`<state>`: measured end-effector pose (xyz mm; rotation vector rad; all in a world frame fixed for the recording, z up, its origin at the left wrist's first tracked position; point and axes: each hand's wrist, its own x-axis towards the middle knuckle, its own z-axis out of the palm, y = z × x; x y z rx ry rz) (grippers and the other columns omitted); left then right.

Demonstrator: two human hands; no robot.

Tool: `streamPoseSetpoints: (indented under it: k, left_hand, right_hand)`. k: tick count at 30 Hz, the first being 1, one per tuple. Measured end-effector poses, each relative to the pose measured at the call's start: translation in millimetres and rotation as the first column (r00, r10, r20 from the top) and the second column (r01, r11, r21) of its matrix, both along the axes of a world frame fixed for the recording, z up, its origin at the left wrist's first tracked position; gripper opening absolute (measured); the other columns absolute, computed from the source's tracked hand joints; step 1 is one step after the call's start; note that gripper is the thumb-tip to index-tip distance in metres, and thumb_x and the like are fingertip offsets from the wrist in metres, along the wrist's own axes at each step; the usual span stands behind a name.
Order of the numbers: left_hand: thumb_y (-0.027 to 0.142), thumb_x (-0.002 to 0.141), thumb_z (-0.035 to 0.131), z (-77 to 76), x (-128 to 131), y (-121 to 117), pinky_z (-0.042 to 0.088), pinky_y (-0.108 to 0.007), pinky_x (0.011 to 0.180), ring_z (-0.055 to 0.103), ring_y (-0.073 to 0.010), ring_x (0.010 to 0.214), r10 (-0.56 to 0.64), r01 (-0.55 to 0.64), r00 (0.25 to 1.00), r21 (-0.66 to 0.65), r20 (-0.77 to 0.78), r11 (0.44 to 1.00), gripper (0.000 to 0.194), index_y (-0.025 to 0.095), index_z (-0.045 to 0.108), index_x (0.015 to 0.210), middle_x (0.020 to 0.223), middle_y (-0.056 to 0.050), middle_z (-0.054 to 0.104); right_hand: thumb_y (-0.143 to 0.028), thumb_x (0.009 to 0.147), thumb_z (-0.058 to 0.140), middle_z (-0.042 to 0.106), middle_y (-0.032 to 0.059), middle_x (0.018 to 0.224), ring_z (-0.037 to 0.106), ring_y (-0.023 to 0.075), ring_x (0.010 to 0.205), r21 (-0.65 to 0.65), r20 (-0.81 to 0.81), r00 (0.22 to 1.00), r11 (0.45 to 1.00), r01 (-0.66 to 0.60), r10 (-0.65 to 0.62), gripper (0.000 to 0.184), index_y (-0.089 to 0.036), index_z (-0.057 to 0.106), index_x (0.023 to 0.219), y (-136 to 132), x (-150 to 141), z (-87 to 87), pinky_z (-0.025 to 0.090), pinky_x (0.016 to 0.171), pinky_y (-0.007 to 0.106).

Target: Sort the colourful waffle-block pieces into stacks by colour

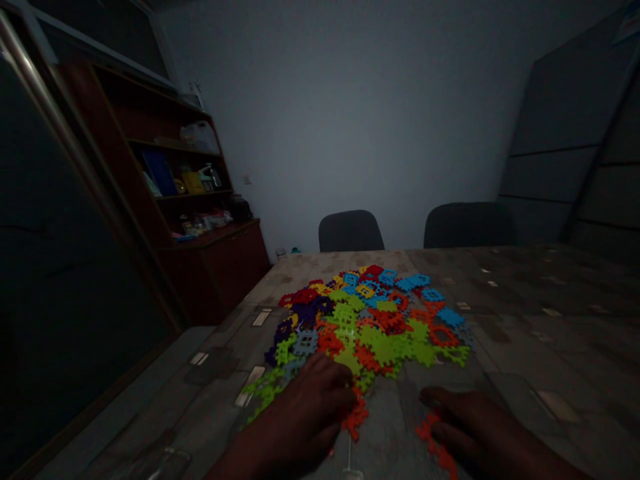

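A heap of flat interlocking plastic pieces [373, 320] in green, orange, blue, red, purple and yellow lies on the table [525, 333]. My left hand [305, 413] rests at the near edge of the heap, its fingers curled down over green and orange pieces [356, 417]. My right hand [465, 427] lies on the table to the right, fingers pointing left, touching a strip of orange pieces [434, 437]. The room is dim and the fingertips are hard to make out.
Two dark chairs [350, 230] [467, 225] stand behind the far table edge. A wooden shelf unit [200, 220] with assorted items stands at the left wall. A small glass [281, 253] sits at the table's far left corner.
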<state>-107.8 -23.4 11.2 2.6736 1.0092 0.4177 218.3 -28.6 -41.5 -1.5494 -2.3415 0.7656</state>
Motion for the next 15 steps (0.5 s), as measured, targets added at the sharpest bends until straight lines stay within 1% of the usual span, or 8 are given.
streamPoseSetpoints:
  k: [2, 3, 4, 6, 8, 11, 13, 15]
  left_hand:
    - [0.001, 0.088, 0.064, -2.5, 1, -1, 0.043, -0.038, 0.100, 0.056, -0.0235, 0.116, 0.017, -0.017, 1.000, 0.003, -0.011, 1.000, 0.024, 0.022, 0.064, 0.099, 0.126, -0.003, 0.064]
    - [0.002, 0.090, 0.065, -4.8, 1, 1, 0.043, -0.038, 0.100, 0.056, -0.0236, 0.116, 0.022, -0.022, 1.000, 0.005, -0.007, 1.000, 0.021, 0.022, 0.064, 0.098, 0.126, -0.003, 0.064]
    - [0.004, 0.092, 0.065, -7.4, 1, 2, 0.044, -0.038, 0.099, 0.056, -0.0236, 0.116, 0.024, -0.024, 1.000, 0.008, 0.002, 1.000, 0.018, 0.021, 0.064, 0.096, 0.126, -0.003, 0.065]
    - [0.006, 0.094, 0.065, -12.9, 0, 6, 0.044, -0.038, 0.098, 0.057, -0.0236, 0.116, 0.015, -0.016, 0.999, 0.025, 0.031, 1.000, 0.015, 0.020, 0.063, 0.091, 0.126, -0.004, 0.066]
    - [0.007, 0.096, 0.063, -16.8, -1, 10, 0.044, -0.038, 0.097, 0.058, -0.0235, 0.113, -0.021, 0.017, 0.997, 0.050, 0.078, 0.999, 0.014, 0.020, 0.065, 0.090, 0.124, -0.005, 0.068]
    - [0.017, 0.102, 0.061, -18.7, 2, 10, 0.045, -0.037, 0.093, 0.062, -0.0229, 0.107, -0.059, 0.052, 0.981, 0.044, 0.183, 0.998, 0.012, 0.021, 0.072, 0.098, 0.114, -0.006, 0.072]
    - [0.027, 0.105, 0.061, -19.2, 7, 6, 0.046, -0.034, 0.087, 0.064, -0.0214, 0.097, -0.021, 0.025, 0.961, -0.011, 0.277, 1.000, 0.017, 0.022, 0.076, 0.100, 0.102, -0.006, 0.074]
    - [0.030, 0.102, 0.064, -21.6, 14, 1, 0.045, -0.031, 0.078, 0.065, -0.0196, 0.085, 0.066, -0.040, 0.929, -0.080, 0.365, 0.996, 0.017, 0.021, 0.078, 0.096, 0.090, -0.005, 0.074]
  right_hand:
    - [-0.036, 0.096, 0.054, 0.075, 0.0124, 0.131, 0.069, 0.0315, 0.119, 0.012, -0.059, 0.998, 1.000, -0.013, 0.014, 0.040, -0.027, 0.073, 0.130, 1, 9, -7.6, 0.052, 0.098, 0.037]
    - [-0.035, 0.096, 0.054, 0.072, 0.0122, 0.136, 0.067, 0.0314, 0.122, 0.020, -0.071, 0.997, 0.999, -0.030, 0.031, 0.042, -0.028, 0.071, 0.134, 2, 13, -11.0, 0.051, 0.102, 0.038]
    - [-0.034, 0.096, 0.054, 0.072, 0.0119, 0.136, 0.067, 0.0306, 0.122, 0.023, -0.075, 0.996, 0.998, -0.052, 0.054, 0.042, -0.028, 0.071, 0.134, 2, 15, -13.6, 0.050, 0.103, 0.039]
    - [-0.029, 0.093, 0.057, 0.075, 0.0104, 0.125, 0.069, 0.0280, 0.111, 0.017, -0.060, 0.994, 0.996, -0.085, 0.086, 0.037, -0.027, 0.073, 0.126, 3, 16, -14.8, 0.052, 0.096, 0.037]
    - [-0.026, 0.089, 0.059, 0.075, 0.0088, 0.110, 0.070, 0.0261, 0.098, -0.001, -0.015, 0.995, 0.995, -0.099, 0.099, 0.027, -0.024, 0.073, 0.112, 3, 11, -10.5, 0.051, 0.085, 0.035]
    - [-0.025, 0.085, 0.062, 0.073, 0.0073, 0.098, 0.067, 0.0248, 0.088, -0.051, 0.065, 0.994, 0.995, -0.084, 0.087, 0.014, -0.021, 0.068, 0.097, 0, 4, 1.2, 0.045, 0.074, 0.033]
    - [-0.024, 0.082, 0.063, 0.072, 0.0062, 0.097, 0.066, 0.0240, 0.088, -0.076, 0.081, 0.993, 0.994, -0.075, 0.081, 0.014, -0.021, 0.066, 0.095, -2, 4, 6.9, 0.042, 0.073, 0.032]
    - [-0.022, 0.081, 0.062, 0.072, 0.0048, 0.100, 0.065, 0.0231, 0.090, -0.081, 0.052, 0.996, 0.994, -0.068, 0.073, 0.017, -0.023, 0.067, 0.097, -3, 7, 9.0, 0.041, 0.074, 0.031]
